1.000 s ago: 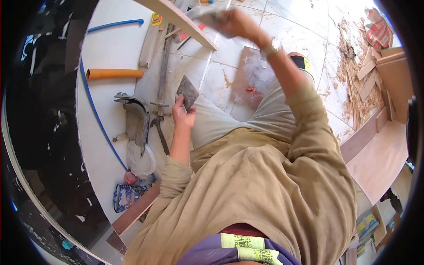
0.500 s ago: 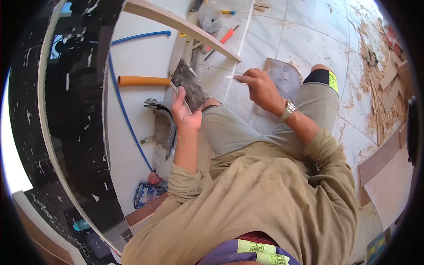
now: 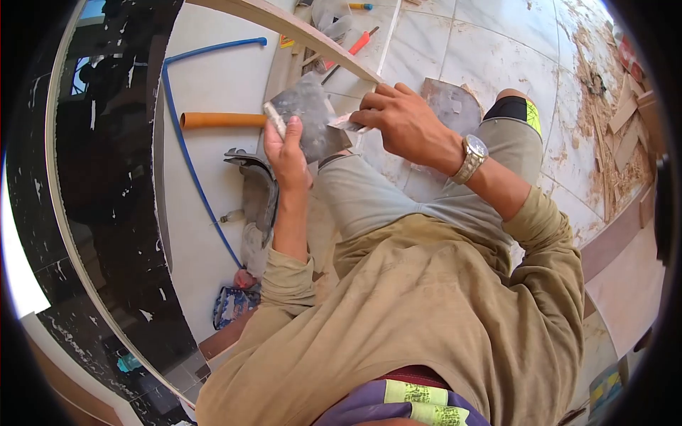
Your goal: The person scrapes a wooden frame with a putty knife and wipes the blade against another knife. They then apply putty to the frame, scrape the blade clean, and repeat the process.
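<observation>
My left hand (image 3: 288,153) is closed on a wide, flat grey scraper (image 3: 309,106), its thumb on the pale bar along the near edge and the blade face turned up. From the right, my right hand (image 3: 412,128), with a metal watch at the wrist, grips a small putty knife (image 3: 346,124) between thumb and fingers. The knife's whitish tip overlaps the right side of the scraper's blade. Its handle is mostly hidden by my fingers. Grey smears mark the wide blade.
A wooden bar (image 3: 305,32) slants overhead close to my right hand. An orange tube (image 3: 224,121) and a blue hose (image 3: 192,160) lie left. Beyond are a grey plate (image 3: 447,106) and a red-handled tool (image 3: 361,42). Wood scraps (image 3: 625,128) and shavings cover the right floor.
The scraper has turned so its broad face shows more. My right hand has moved down and left, bringing the putty knife to the scraper's blade. The view has shifted slightly.
</observation>
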The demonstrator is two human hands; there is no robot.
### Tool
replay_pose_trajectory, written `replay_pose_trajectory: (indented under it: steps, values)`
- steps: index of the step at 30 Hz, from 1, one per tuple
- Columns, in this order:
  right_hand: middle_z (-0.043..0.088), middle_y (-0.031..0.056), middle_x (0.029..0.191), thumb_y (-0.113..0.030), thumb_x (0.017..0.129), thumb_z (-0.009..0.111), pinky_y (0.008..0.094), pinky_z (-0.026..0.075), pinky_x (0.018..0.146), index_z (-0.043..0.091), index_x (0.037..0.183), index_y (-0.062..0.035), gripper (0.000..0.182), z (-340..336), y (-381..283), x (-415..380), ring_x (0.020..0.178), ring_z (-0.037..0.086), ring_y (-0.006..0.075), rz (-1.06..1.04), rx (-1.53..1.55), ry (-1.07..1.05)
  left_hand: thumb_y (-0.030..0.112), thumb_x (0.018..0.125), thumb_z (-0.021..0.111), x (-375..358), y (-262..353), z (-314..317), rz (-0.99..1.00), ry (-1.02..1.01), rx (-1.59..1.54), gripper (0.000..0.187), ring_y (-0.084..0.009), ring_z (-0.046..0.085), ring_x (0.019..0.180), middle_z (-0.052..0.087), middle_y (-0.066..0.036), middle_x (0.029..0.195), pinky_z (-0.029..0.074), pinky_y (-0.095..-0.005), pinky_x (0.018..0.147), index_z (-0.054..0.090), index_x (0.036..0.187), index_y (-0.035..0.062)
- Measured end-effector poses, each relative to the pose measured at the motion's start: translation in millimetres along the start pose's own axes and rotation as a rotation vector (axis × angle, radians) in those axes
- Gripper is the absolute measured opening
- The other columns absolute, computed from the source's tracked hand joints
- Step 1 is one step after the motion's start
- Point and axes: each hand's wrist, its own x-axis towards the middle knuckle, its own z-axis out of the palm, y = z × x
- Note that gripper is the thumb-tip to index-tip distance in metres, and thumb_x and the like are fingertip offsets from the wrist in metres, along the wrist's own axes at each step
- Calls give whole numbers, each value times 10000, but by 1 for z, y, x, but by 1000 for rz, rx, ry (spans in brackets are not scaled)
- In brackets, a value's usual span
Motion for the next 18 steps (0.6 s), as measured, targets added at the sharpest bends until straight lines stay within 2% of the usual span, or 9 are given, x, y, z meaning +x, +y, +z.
replay_pose_trajectory:
  steps: [2,3,6,7,8,11,14,15,18]
  values:
    - [690,21,960,-14,832,640,372,485,796,749,1023,-83,231,9,21,-8,939,636,207,119,264,21,121,987,607,4,-1,-3,-86,190,-183,350,-186,611,1062,627,-82,1206,507,-330,901,539,1316,24]
    - [708,20,965,-15,847,647,370,499,788,749,1027,-72,215,13,33,-11,915,654,195,178,396,35,172,965,630,5,-6,-11,-165,306,-218,360,-215,634,1056,638,-80,1201,529,-363,863,568,1301,60]
    - [739,47,986,-62,902,679,332,526,778,742,1026,-21,145,28,55,-22,856,666,137,742,1039,149,210,949,638,5,-66,-62,-389,347,-276,372,-218,639,1070,646,-57,1199,542,-380,854,584,1298,95]
    - [734,74,1009,-128,935,708,287,524,799,720,1057,30,200,35,63,-23,863,638,86,752,1169,242,215,949,632,-1,-90,-72,-485,380,-320,365,-214,636,1080,647,-47,1201,542,-380,851,591,1297,111]
    - [733,77,1008,-124,931,710,291,527,800,714,1063,38,209,36,66,-20,865,641,94,766,1182,277,220,950,627,-9,-114,-80,-585,410,-360,359,-211,634,1090,647,-37,1203,541,-381,848,597,1295,127]
    - [730,77,1001,-97,898,732,300,536,807,690,1090,65,254,45,78,-22,868,654,125,829,1284,372,206,953,627,-45,-178,-86,-634,329,-208,340,-216,629,1086,644,-48,1198,523,-369,879,603,1275,101]
    - [723,86,953,-73,865,746,303,536,807,685,1034,62,225,47,82,-29,859,659,151,1040,1253,497,193,957,628,-38,-178,-67,-380,225,-226,341,-212,619,1078,639,-62,1195,488,-347,927,595,1266,53]
    - [718,94,942,-61,857,742,311,540,799,678,1022,58,214,55,90,-37,851,664,166,1096,1263,506,175,959,624,-38,-182,-63,-407,257,-157,346,-205,601,1079,634,-73,1188,461,-326,957,585,1264,16]
    - [703,114,910,-29,836,727,334,550,772,656,989,46,185,75,121,-56,828,676,208,1175,1320,514,176,956,615,-34,-187,-63,-376,231,-169,358,-204,608,1085,641,-68,1197,468,-334,967,591,1281,30]
